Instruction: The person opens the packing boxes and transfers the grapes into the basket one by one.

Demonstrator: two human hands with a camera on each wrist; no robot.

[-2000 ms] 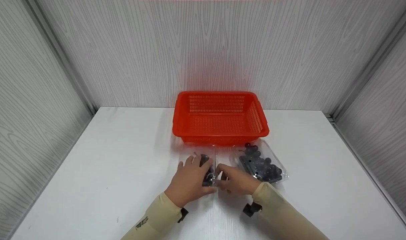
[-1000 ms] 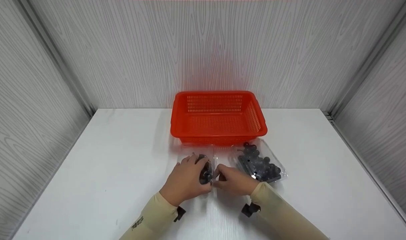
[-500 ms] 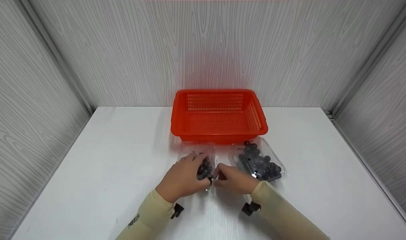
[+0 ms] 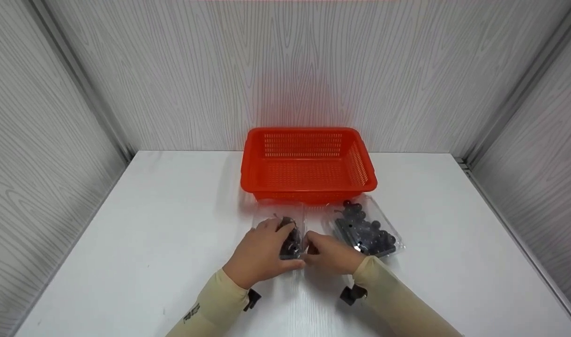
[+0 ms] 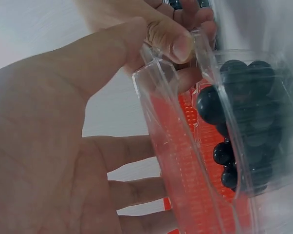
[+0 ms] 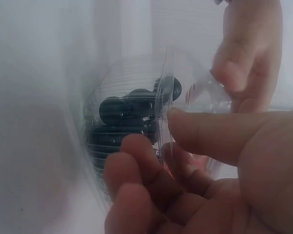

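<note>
In the head view a clear plastic clamshell box (image 4: 300, 220) with dark grapes (image 5: 251, 129) lies before the red basket. Its lid (image 5: 173, 141) stands slightly apart from the base in the left wrist view. My left hand (image 4: 257, 255) reaches over the box from the left, with its fingers straight and spread against the lid and the thumb near the front corner. My right hand (image 4: 332, 253) pinches the box's right rim between thumb and index finger, the other fingers curled, as the right wrist view shows.
A second clear box (image 4: 365, 229) of dark grapes lies to the right, close by my right hand. The red basket (image 4: 308, 194) stands behind both boxes on the white table (image 4: 140, 243). Grey wood-grain panels (image 4: 196, 75) wall in the back and sides.
My left hand tilts and shifts slightly left, then back, over the box, its thumb now straighter along the front edge. My right hand stays at the right rim; the second box and basket have not moved.
</note>
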